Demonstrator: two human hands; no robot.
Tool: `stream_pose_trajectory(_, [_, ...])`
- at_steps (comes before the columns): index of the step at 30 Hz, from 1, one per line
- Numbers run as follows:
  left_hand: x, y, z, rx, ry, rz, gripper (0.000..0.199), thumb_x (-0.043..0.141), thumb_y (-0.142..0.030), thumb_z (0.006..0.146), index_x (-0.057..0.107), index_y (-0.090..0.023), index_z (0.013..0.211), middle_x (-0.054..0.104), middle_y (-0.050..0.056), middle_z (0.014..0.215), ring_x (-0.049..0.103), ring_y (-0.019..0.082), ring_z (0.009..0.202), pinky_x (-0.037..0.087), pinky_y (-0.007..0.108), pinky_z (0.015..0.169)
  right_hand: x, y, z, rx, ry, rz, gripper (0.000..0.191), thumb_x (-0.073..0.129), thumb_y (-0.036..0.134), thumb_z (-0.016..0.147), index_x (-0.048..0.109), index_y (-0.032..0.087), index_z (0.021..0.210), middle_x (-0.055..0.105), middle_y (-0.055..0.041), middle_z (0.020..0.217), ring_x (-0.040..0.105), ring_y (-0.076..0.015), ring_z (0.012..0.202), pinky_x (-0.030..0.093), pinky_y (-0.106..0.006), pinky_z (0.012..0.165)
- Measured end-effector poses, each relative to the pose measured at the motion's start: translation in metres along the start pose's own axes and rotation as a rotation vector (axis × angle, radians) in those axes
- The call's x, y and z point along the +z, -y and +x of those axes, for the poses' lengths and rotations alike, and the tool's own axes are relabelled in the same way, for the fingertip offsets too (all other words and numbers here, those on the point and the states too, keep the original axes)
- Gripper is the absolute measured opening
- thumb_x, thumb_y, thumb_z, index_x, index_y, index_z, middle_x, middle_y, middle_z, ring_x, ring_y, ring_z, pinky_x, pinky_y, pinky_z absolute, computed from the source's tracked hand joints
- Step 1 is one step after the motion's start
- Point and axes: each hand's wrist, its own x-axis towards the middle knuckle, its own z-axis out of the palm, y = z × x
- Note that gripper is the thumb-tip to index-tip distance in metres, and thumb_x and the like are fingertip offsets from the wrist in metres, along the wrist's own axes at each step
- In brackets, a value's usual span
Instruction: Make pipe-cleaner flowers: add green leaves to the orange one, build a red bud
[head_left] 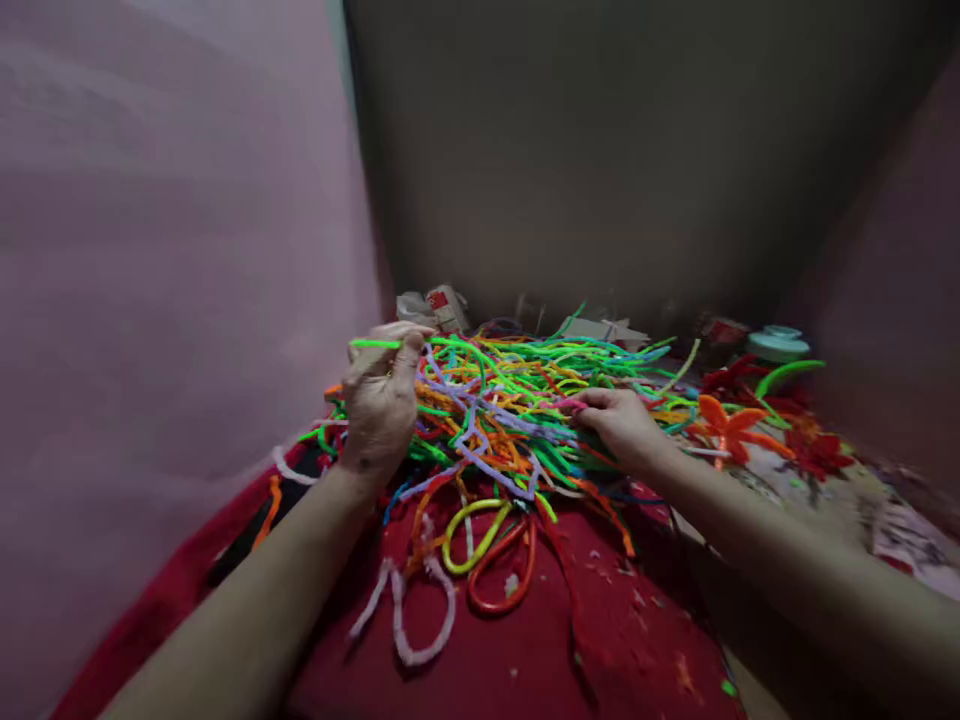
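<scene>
A bright green pipe cleaner [375, 344] is pinched between the thumb and fingers of my left hand [381, 405], raised over the left side of a tangled heap of pipe cleaners [510, 385]. My right hand [619, 420] reaches into the right part of that heap, its fingertips closed on a pink pipe cleaner [570, 404]. Bent lilac pipe cleaners [487, 460] lie between the two hands. In front of the heap, smooth yellow and red loops [501, 590] look like scissors handles; any blades are hidden.
A red cloth [465, 660] with scraps on it lies underneath. To the right are an orange pipe-cleaner flower [729, 428], a dark red flower [821, 450] and a pale turquoise lidded container [778, 345]. Pink walls [180, 250] stand close on both sides.
</scene>
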Motion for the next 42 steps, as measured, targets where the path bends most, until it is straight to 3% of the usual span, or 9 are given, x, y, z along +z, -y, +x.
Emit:
stream_pose_trajectory(4, [-0.002,0.002,0.01,-0.095,-0.084,-0.239,0.016,0.055,-0.024,0.086,0.07,-0.021,0.079,0.065,-0.003,0.069,0.058,0.007,0.064,0.045,0.017,0.06,0.0,0.0,-0.001,-0.005,-0.029,-0.011,0.019,0.05,0.016,0.053,0.067,0.014,0.062,0.06,-0.0009,0.057,0.049,-0.0126,0.056,0.035,-0.023,0.052])
stream_pose_trajectory(8, [-0.002,0.004,0.017,-0.219,-0.047,-0.558,0.021,0.05,-0.022,0.087,0.065,-0.018,0.074,0.065,0.0,0.067,0.058,0.007,0.054,0.048,0.018,0.056,0.0,0.0,-0.001,0.011,-0.021,0.015,0.018,0.052,0.02,0.057,0.066,0.014,0.067,0.058,-0.0001,0.057,0.046,-0.0112,0.051,0.033,-0.022,0.047])
stream_pose_trajectory(15, [0.011,0.005,-0.004,-0.466,0.276,-0.671,0.013,0.059,-0.026,0.078,0.06,-0.013,0.078,0.069,0.004,0.074,0.065,0.012,0.06,0.052,0.023,0.056,0.002,-0.001,-0.004,-0.037,0.079,-0.047,0.015,0.056,0.023,0.061,0.067,0.015,0.066,0.057,0.0008,0.057,0.046,-0.0111,0.053,0.034,-0.021,0.048])
stream_pose_trajectory(19, [0.019,0.011,-0.021,-0.681,0.586,-0.489,0.017,0.065,-0.027,0.074,0.058,-0.013,0.081,0.07,0.005,0.072,0.065,0.013,0.056,0.047,0.019,0.048,0.004,-0.002,-0.005,-0.067,0.132,-0.134,0.015,0.055,0.018,0.063,0.07,0.015,0.064,0.061,0.0003,0.058,0.05,-0.012,0.056,0.036,-0.021,0.051])
stream_pose_trajectory(22, [0.022,0.015,-0.026,-0.784,0.702,-0.382,0.016,0.063,-0.027,0.075,0.058,-0.012,0.078,0.069,0.005,0.067,0.062,0.01,0.053,0.044,0.016,0.046,0.003,0.0,-0.002,-0.07,0.142,-0.194,0.016,0.055,0.018,0.064,0.07,0.015,0.062,0.06,0.0012,0.054,0.049,-0.0111,0.052,0.037,-0.021,0.05])
stream_pose_trajectory(26, [0.023,0.019,-0.028,-0.812,0.715,-0.344,0.016,0.061,-0.027,0.075,0.058,-0.012,0.078,0.069,0.005,0.068,0.06,0.009,0.05,0.042,0.016,0.046,-0.002,0.013,0.009,-0.074,0.058,-0.264,0.017,0.052,0.014,0.063,0.069,0.013,0.063,0.057,0.0012,0.049,0.046,-0.0106,0.047,0.034,-0.021,0.045])
stream_pose_trajectory(30, [0.024,0.02,-0.03,-0.816,0.684,-0.339,0.018,0.063,-0.029,0.073,0.058,-0.013,0.078,0.069,0.004,0.067,0.059,0.009,0.049,0.042,0.017,0.047,0.002,0.029,0.029,-0.134,-0.058,-0.334,0.034,0.041,0.006,0.064,0.071,0.012,0.079,0.066,-0.0024,0.066,0.056,-0.0121,0.059,0.041,-0.02,0.052])
stream_pose_trajectory(36, [0.024,0.02,-0.035,-0.784,0.677,-0.292,0.017,0.061,-0.029,0.074,0.057,-0.014,0.08,0.069,0.004,0.067,0.058,0.009,0.051,0.042,0.017,0.048,0.032,0.026,0.064,-0.142,-0.005,-0.586,0.031,0.047,0.005,0.065,0.073,0.013,0.078,0.07,-0.0068,0.07,0.063,-0.0181,0.068,0.044,-0.024,0.063])
stream_pose_trajectory(42, [0.026,0.015,-0.037,-0.762,0.697,-0.248,0.015,0.055,-0.021,0.076,0.061,-0.013,0.088,0.068,0.004,0.065,0.057,0.009,0.052,0.04,0.017,0.048,0.054,0.017,0.072,-0.152,0.016,-0.801,0.017,0.054,0.012,0.069,0.071,0.011,0.072,0.07,-0.0192,0.085,0.064,-0.03,0.085,0.043,-0.035,0.071])
